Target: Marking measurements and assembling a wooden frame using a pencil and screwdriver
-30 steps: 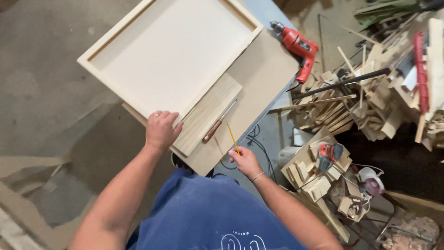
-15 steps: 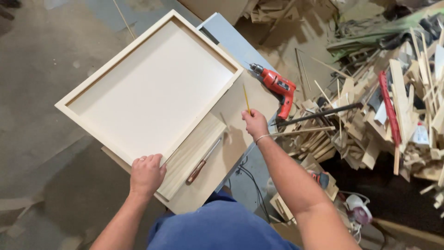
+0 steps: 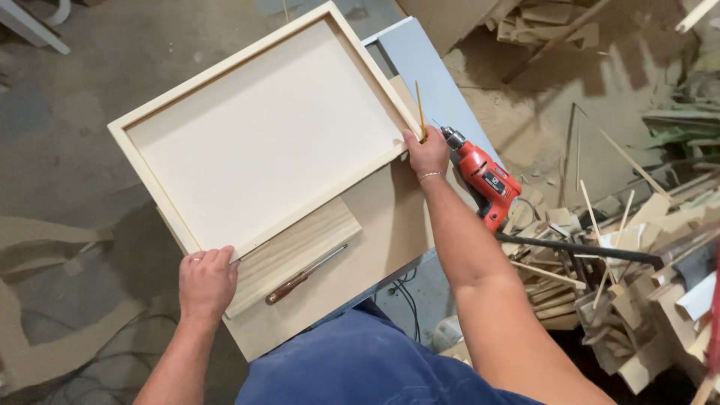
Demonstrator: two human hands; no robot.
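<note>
Left hand (image 3: 206,281) clamped on near corner of wooden frame (image 3: 262,135) | right hand (image 3: 427,154) pinches pencil (image 3: 420,109) at far corner | frame lies assembled on desk (image 3: 382,225) | marking seemingly not begun

Left hand (image 3: 206,281), palm down with fingers curled over and a ring on one finger, at the end of a bare forearm rising from the lower edge of the view. Right hand (image 3: 427,154), wrist braceleted, fingers closed in a pinch, on a bare arm extended forward from the lower right
</note>
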